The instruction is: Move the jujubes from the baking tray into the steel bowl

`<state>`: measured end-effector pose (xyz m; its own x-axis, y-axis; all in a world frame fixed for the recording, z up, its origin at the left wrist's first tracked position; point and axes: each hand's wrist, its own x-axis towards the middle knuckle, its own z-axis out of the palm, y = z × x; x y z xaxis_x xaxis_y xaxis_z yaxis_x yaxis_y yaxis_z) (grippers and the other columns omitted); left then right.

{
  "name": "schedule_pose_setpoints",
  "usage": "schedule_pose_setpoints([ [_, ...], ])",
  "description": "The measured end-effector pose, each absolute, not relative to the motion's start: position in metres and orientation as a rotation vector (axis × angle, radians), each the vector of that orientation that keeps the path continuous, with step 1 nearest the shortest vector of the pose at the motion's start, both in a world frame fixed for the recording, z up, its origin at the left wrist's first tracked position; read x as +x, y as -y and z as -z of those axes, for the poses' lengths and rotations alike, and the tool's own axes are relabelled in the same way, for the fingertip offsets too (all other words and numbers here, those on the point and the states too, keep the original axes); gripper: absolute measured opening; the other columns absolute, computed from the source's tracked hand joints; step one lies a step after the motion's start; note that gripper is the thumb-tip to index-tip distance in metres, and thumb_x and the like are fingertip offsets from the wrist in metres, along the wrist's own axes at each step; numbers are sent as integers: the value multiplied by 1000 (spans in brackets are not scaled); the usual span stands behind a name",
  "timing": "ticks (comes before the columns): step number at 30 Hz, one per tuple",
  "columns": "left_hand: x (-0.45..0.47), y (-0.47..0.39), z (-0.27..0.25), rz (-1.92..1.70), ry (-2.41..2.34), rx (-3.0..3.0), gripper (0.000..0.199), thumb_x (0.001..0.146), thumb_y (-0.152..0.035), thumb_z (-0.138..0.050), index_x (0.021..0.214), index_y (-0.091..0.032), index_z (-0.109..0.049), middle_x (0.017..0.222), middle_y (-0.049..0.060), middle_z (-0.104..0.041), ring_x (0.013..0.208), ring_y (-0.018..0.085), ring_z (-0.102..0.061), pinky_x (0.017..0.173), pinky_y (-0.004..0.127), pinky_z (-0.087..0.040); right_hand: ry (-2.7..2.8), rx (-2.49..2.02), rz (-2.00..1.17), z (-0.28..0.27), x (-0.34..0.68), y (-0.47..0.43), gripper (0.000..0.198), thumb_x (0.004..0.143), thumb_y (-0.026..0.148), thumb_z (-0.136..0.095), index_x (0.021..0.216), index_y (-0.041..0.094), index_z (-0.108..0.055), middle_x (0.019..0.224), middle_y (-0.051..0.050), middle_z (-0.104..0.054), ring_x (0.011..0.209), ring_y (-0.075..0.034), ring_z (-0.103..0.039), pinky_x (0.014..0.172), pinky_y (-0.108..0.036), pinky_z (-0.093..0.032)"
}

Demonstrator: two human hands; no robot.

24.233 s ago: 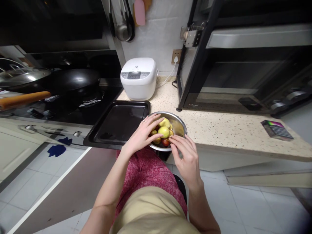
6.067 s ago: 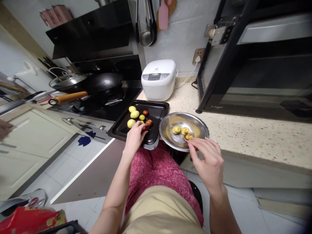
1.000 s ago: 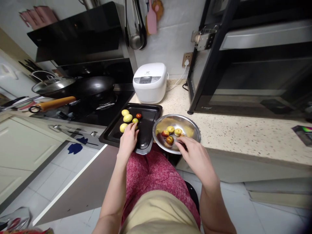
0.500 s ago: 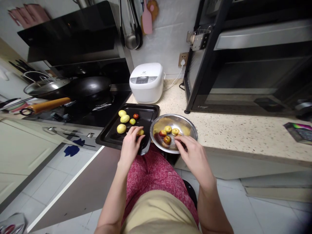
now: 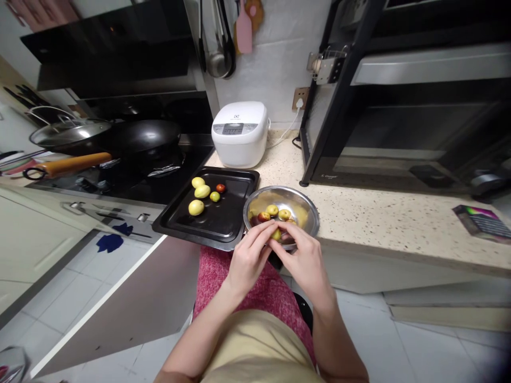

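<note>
My left hand [image 5: 250, 255] and my right hand [image 5: 302, 250] meet over the near side of a steel bowl [image 5: 313, 205], fingertips together. Between them is a small yellow-green fruit [image 5: 276, 234], perhaps a fresh jujube, partly covered by the fingers. In the bowl lie several similar fruits: yellow ones [image 5: 284, 214] and a brown-red one [image 5: 263, 216]. To the left, a black baking tray [image 5: 225, 221] holds several pale yellow fruits [image 5: 196, 207], a small green fruit [image 5: 214, 197] and a small red fruit [image 5: 221, 188].
A white rice cooker [image 5: 240, 135] stands behind the tray. On the left, a wok [image 5: 143, 135] and a lidded pan [image 5: 72, 133] sit on the stove. A black-framed rack with an oven [image 5: 391, 143] is at the right, with a small box [image 5: 481, 222] near the counter's end.
My left hand has carried the fruit from the tray rightward to the bowl. My right hand has come slightly left and meets it there. The view has shifted a little.
</note>
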<state>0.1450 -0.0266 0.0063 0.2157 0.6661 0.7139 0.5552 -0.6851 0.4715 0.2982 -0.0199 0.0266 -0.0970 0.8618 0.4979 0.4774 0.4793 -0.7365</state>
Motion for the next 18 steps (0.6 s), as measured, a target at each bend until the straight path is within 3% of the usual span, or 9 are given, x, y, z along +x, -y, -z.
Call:
schedule_pose_setpoints([
  [10, 142, 28, -1, -1351, -1209, 2330, 37, 103, -20, -58, 140, -24, -59, 138, 11, -68, 128, 22, -66, 110, 42, -58, 1701, -1269, -591, -33, 305, 14, 18, 88, 23, -63, 104, 22, -71, 105, -6, -77, 74, -19, -68, 74, -33, -60],
  [18, 141, 26, -2, -1287, -1162, 2431, 41, 98, -27, -68, 138, -22, -60, 136, 9, -70, 130, 22, -66, 123, 52, -46, 1810, -1474, -504, -29, 312, -2, 14, 86, 15, -62, 96, 20, -69, 99, -6, -77, 84, -23, -70, 82, -37, -55],
])
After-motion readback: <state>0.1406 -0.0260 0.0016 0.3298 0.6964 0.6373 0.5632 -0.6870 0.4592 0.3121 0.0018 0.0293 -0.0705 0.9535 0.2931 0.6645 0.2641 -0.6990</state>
